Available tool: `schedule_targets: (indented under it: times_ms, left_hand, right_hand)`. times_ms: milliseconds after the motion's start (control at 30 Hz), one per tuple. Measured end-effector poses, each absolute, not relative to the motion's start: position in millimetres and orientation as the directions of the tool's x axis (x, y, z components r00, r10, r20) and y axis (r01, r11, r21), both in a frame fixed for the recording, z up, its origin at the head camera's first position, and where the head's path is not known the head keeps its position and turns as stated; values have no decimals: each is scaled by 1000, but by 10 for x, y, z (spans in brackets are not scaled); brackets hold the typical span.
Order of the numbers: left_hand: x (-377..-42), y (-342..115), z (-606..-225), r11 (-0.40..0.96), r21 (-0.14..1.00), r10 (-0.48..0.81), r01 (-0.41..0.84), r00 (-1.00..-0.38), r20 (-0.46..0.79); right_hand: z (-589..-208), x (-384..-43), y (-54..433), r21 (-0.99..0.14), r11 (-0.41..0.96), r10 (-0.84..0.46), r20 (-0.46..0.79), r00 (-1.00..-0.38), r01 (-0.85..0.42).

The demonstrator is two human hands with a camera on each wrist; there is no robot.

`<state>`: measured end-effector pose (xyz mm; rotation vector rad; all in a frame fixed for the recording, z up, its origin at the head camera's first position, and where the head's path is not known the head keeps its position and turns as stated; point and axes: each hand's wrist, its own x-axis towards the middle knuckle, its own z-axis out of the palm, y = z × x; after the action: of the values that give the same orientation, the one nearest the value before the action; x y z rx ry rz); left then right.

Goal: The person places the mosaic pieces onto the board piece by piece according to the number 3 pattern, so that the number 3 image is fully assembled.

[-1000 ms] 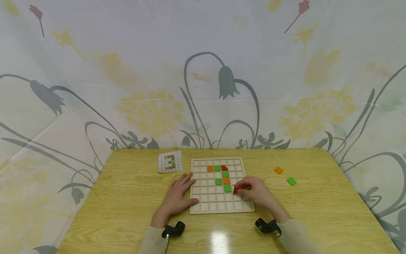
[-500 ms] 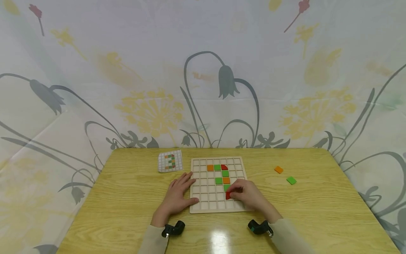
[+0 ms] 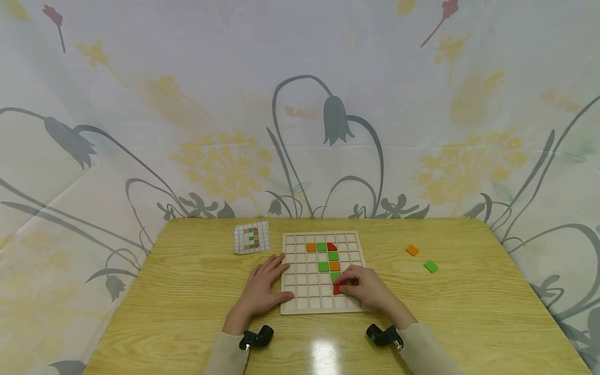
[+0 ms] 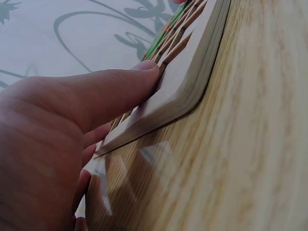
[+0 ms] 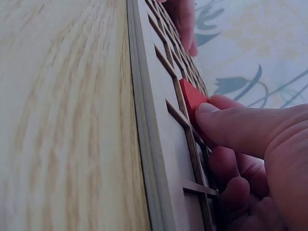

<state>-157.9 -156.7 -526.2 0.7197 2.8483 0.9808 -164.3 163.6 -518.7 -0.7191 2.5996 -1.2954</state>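
Observation:
A wooden grid board [image 3: 307, 303] lies in the middle of the table. My left hand [image 3: 263, 289] rests along its left edge with fingers spread, and in the left wrist view the thumb [image 4: 115, 89] lies over the board's rim. My right hand [image 3: 370, 286] pinches a red tile [image 5: 191, 96] with one rounded corner, low over the cell just below a green tile [image 3: 335, 277]. Fingertips hide part of the red tile. Higher up the board sit an orange tile [image 3: 311, 247], a second red tile [image 3: 331, 247] and several more green and orange tiles.
A printed grid card [image 3: 251, 237] with a coloured pattern lies left of the board's far corner. To the right, a loose orange tile [image 3: 412, 250] and a loose green tile [image 3: 430, 266] lie on the table [image 3: 469, 312]. A patterned cloth [image 3: 300, 172] stands behind.
My right hand has moved left and slightly nearer, bringing the red tile from beside the lowest green tile to the cell below it. The left hand has stayed still.

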Motion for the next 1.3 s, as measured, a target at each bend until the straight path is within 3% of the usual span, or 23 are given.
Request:
schedule_targets:
  times_ms: [1300]
  left_hand:
    - [-1575,-1564,-5251,682,601,443,416,-889,112]
  right_hand:
    - [-5137,-1590,1615,-797,504,-472,69,-879,-333]
